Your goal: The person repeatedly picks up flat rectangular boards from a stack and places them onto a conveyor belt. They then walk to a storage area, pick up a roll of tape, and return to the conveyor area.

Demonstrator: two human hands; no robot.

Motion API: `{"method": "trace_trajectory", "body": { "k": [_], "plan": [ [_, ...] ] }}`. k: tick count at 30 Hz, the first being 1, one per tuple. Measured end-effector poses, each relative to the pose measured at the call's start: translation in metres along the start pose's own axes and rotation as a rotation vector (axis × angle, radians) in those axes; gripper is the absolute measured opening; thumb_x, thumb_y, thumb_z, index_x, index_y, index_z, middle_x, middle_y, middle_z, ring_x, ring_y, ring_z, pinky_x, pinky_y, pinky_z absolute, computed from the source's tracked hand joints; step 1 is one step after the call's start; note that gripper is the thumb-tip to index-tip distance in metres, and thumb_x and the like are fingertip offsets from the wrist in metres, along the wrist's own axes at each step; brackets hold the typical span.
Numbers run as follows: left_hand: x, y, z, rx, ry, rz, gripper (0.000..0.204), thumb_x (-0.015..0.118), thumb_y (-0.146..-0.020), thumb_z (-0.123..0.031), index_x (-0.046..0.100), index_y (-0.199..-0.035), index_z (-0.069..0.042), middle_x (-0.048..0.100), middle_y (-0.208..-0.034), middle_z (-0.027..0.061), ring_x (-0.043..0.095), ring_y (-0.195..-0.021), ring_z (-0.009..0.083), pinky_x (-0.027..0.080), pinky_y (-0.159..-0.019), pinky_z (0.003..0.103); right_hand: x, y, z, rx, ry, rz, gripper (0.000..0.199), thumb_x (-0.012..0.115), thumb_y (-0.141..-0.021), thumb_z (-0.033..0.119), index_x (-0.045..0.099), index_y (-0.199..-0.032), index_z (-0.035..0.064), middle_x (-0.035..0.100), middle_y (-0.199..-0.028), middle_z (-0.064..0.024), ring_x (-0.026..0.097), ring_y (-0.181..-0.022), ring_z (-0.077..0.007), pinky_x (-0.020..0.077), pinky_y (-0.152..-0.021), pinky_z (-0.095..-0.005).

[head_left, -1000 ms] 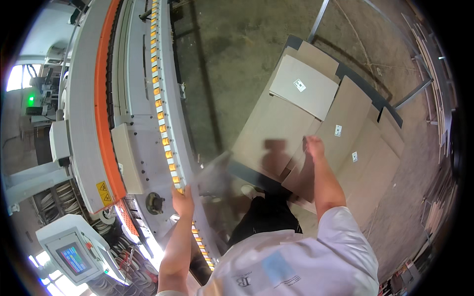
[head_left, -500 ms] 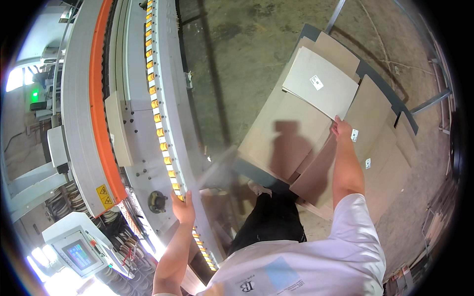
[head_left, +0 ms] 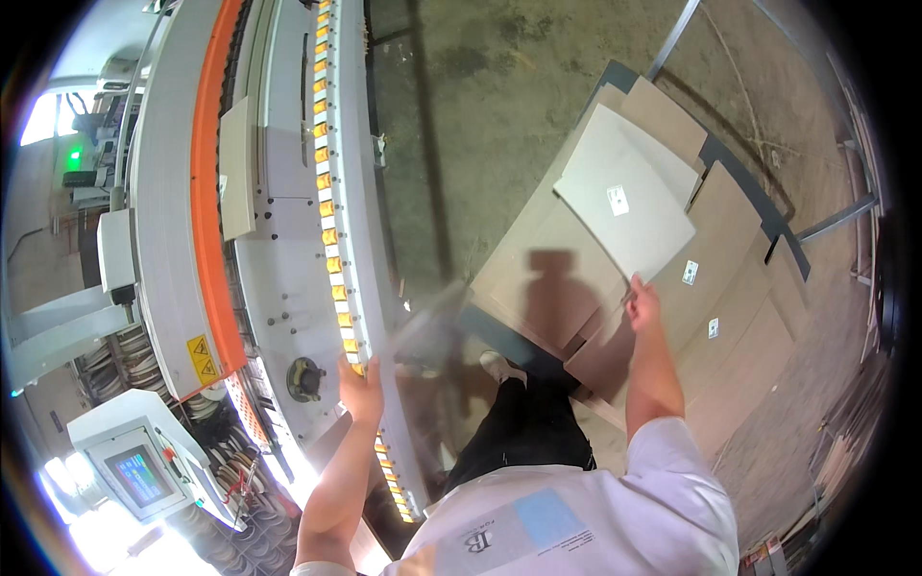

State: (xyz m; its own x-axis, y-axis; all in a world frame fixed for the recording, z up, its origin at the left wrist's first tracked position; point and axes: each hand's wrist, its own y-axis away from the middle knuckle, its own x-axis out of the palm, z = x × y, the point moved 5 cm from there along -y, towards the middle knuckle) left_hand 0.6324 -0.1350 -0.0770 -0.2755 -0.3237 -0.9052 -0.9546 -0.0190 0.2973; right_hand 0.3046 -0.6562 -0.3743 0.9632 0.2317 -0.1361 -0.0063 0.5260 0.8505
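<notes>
My right hand (head_left: 642, 305) pinches the near corner of a light grey flat panel (head_left: 629, 230) with a small white label. The panel is tilted and slid askew over another grey panel (head_left: 672, 168) on a stack of brown boards (head_left: 538, 259). On the left, my left hand (head_left: 361, 392) is closed about the edge of a roller rail (head_left: 331, 240) with yellow rollers. Its fingertips are partly hidden by the rail. Further left, a narrow pale panel (head_left: 239, 173) stands against the machine beside its orange strip (head_left: 208, 192).
A control box with a lit screen (head_left: 139, 475) stands at lower left. A black round knob (head_left: 305, 379) sits on the machine's grey face. Dark grey base edges (head_left: 509, 336) show under the stack; metal bars (head_left: 836, 219) lie beyond it.
The grey panel in my right hand has shifted toward me and turned, uncovering the panel beneath. The pale panel on the machine has moved farther away. My left hand stays on the rail.
</notes>
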Motion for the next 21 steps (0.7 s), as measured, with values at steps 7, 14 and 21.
{"method": "trace_trajectory", "body": {
  "k": [7,14,21],
  "plan": [
    [-0.004,0.002,-0.002,0.022,0.017,-0.026,0.049,0.071,-0.093,-0.037,0.056,-0.126,-0.003,0.067,-0.115,0.0238,0.064,-0.105,0.0472,0.051,-0.089,0.052,-0.004,0.126,-0.038,0.135,-0.408,0.332,0.024,0.074,-0.097,0.031,0.059,-0.092,0.0128,0.048,-0.059,0.005,0.037,-0.045,-0.0086,0.0421,-0.053,-0.0261],
    [-0.007,0.005,0.004,0.016,0.08,-0.035,0.057,0.073,-0.091,-0.041,0.054,-0.127,-0.003,0.067,-0.114,0.0235,0.065,-0.105,0.0468,0.052,-0.089,0.053,-0.007,0.21,-0.022,0.061,-0.419,0.409,0.02,0.072,-0.099,0.028,0.061,-0.092,0.0127,0.053,-0.062,0.0035,0.042,-0.048,-0.0094,0.0474,-0.063,-0.0288],
    [-0.046,0.074,-0.025,0.565,0.131,-0.277,0.064,0.077,-0.088,-0.025,0.05,-0.141,-0.002,0.058,-0.133,0.0196,0.056,-0.121,0.0379,0.048,-0.099,0.048,-0.04,0.337,0.0,-0.305,0.008,0.544,0.046,0.077,-0.09,0.021,0.059,-0.13,0.0066,0.068,-0.114,-0.0045,0.065,-0.099,-0.0151,0.0536,-0.084,-0.0344]
  ]
}}
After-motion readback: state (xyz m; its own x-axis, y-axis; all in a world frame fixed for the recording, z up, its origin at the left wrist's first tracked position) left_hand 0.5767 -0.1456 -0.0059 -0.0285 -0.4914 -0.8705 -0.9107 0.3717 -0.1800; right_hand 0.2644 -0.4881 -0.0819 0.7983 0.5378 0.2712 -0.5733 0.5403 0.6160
